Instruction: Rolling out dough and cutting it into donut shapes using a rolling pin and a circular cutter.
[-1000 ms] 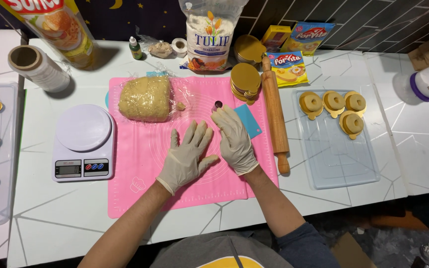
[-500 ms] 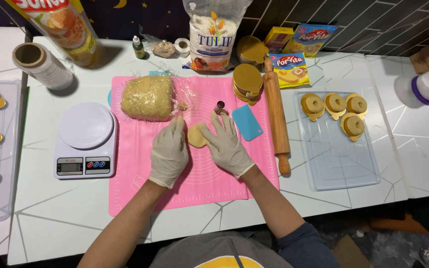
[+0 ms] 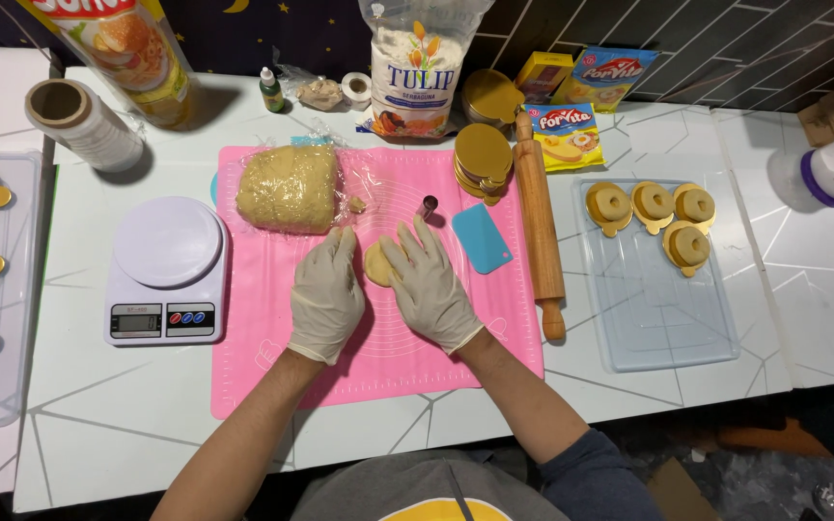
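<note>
Small dough disc (image 3: 378, 262) on the pink silicone mat (image 3: 272, 357), cupped between the gloved left hand (image 3: 327, 294) and right hand (image 3: 429, 287) — each grip open, fingers flat against its rim. Soft, light, likely sticky — best handled by the edges.

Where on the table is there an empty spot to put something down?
Bare table lies in front of the kitchen scale, left of the pink mat. The clear tray is bare at its near end. Crowded: the back edge, around the flour bag.
</note>
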